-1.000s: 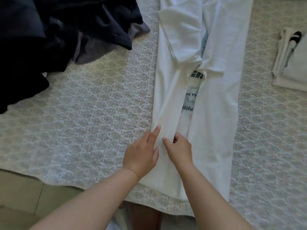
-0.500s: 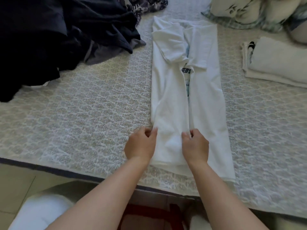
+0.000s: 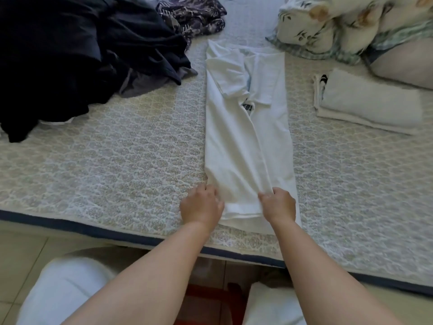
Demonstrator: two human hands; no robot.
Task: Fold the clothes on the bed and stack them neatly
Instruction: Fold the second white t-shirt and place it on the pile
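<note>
White T-shirt [image 3: 236, 146] lay lengthwise down the middle of the bed [image 3: 117, 165], folded into a long strip with both sleeves turned in and a bit of dark print showing between the flaps; we gripped its near hem from both sides, our left hand [image 3: 202, 207] curled on the left edge and our right hand [image 3: 278, 205] pinching bunched cloth at the right; a stack of folded pale clothes [image 3: 365, 106] sat well apart to the right; a heap of dark clothes [image 3: 77, 50] lay at the far left, a patterned garment [image 3: 192, 12] beside it; floral pillows [image 3: 339, 22] rested at the far right.
</note>
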